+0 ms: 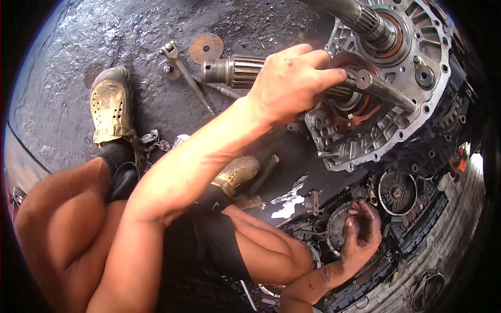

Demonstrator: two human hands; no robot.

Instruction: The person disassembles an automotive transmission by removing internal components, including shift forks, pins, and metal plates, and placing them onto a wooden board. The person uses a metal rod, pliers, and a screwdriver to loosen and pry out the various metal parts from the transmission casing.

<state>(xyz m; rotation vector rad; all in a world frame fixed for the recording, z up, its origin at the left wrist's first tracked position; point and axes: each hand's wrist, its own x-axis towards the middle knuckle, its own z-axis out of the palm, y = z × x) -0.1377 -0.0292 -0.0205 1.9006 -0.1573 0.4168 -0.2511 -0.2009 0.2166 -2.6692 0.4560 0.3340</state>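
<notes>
My left hand (pixel 292 81) reaches across and is wrapped round a thick splined steel shaft (pixel 240 70), whose threaded end points left. The shaft's other end runs to an opening in an open metal gearbox housing (pixel 381 133). By my left fingertips, a smooth round rod (pixel 386 91) stands out from the housing. Another large splined shaft (pixel 360 18) rises from a bearing higher up on the housing. My right hand (pixel 361 229), its fingers blackened, hovers over engine parts at the lower right. Its fingers curl in to the thumb; anything between them is too small to make out.
On the dark, oily ground lie a rusty disc (pixel 206 48), a metal tool with a forked head (pixel 180 65) and a round washer-like part (pixel 169 69). My feet in clogs (pixel 112 104) flank these. Greasy machine parts (pixel 397 193) and a whitish slatted surface (pixel 443 232) lie right.
</notes>
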